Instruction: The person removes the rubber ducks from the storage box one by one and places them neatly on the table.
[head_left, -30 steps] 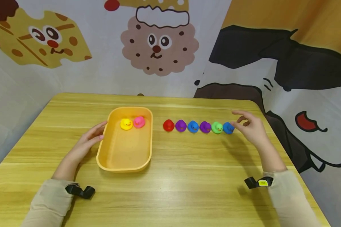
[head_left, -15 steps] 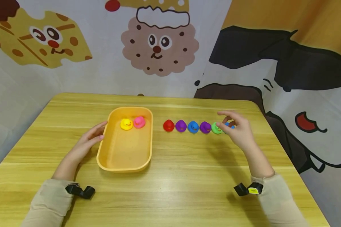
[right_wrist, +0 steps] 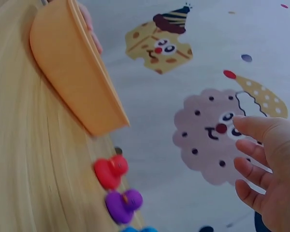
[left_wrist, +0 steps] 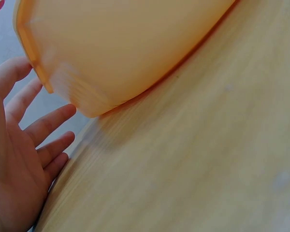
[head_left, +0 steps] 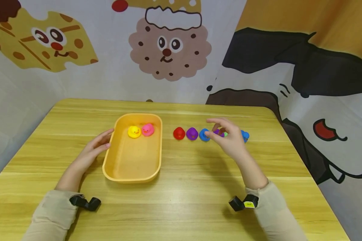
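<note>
My left hand (head_left: 93,149) touches the left side of an orange plastic tub (head_left: 132,160) with extended fingers, also visible in the left wrist view. Inside the tub sit a yellow rubber duck (head_left: 134,132) and a pink rubber duck (head_left: 147,130). To its right runs a row of ducks: red (head_left: 179,133), purple (head_left: 192,133), blue (head_left: 203,134), a second purple one, a green one and another blue duck (head_left: 245,136). Over this row hovers my right hand (head_left: 229,140), fingers loosely bent with nothing between them, partly covering the second purple duck (head_left: 219,132) and the green duck (head_left: 226,134).
Everything stands on a wooden table (head_left: 175,207) with rounded far corners. A cartoon-printed cloth (head_left: 108,87) hangs right behind it. Each wrist wears a black strap with a small device, such as the right-hand camera (head_left: 242,203).
My right hand has moved left along the row, from beside the last blue duck to above the middle ducks. My left hand, the tub and the ducks have stayed put.
</note>
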The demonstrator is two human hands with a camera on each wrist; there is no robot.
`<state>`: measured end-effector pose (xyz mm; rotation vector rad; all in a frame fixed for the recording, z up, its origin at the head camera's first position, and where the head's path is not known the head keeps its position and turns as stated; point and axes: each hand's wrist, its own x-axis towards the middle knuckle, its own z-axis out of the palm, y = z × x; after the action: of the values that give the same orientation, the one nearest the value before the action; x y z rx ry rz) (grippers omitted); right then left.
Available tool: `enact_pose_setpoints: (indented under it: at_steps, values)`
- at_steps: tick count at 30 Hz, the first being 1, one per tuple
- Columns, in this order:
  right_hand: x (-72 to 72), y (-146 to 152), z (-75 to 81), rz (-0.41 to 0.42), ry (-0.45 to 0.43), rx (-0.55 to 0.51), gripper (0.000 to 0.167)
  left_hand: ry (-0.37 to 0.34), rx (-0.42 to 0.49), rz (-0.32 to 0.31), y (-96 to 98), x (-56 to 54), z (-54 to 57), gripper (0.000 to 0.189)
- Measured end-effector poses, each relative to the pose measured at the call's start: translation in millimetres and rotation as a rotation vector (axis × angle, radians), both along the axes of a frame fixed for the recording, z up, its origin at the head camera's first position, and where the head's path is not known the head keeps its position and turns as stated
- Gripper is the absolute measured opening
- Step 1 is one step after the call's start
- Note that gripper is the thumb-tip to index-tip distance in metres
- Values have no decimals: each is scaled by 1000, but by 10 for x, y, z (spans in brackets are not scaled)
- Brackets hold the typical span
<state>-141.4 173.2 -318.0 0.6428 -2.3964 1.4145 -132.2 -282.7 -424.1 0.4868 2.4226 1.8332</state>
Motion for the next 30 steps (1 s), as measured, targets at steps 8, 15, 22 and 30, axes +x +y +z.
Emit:
enact_pose_setpoints:
  at_steps: [8, 15, 22, 30]
  values:
    - [-70, -294, -101, 62, 15, -13, 33, -3, -11, 5, 4, 0, 14, 52]
    - [-100, -557, -131, 62, -48, 2, 33, -1, -18, 2, 4, -5, 12, 52]
    - [-153, -798, -191, 72, -61, 17, 35, 11, 5, -5, -1, -5, 1, 52]
    - [-222, -1029, -297, 100, -63, 59, 36, 7, 2, -5, -2, -7, -3, 52]
